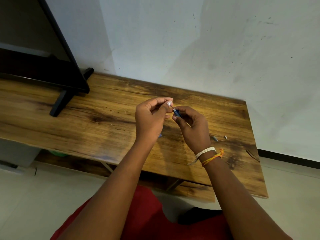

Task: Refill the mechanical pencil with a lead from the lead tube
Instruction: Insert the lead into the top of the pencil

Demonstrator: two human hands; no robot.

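Your left hand (149, 118) has thumb and forefinger pinched narrow at the tips, just beside the open end of the pencil (177, 113). A thin lead (172, 107) shows faintly between those fingertips and the pencil end; it is too fine to confirm whether it has entered the barrel. The remaining left fingers are curled into the palm.

Your right hand (192, 126) holds the blue pencil between thumb and fingers, closed around the barrel. The end nearest your left fingertips points up and to the left. Most of the barrel is hidden inside the grip.

Below your left palm, a small blue edge (160, 135) shows on the table (103, 118); you cannot tell what it is. To the right of your right hand, near the wrist, a small grey tapered part (214, 138) lies on the wood. Just beyond it lies a tiny white piece (225, 137), apart from the grey part.

White and orange threads (208, 154) circle your right wrist. Far to the left of your hands, a black stand (60, 101) rests on the table.
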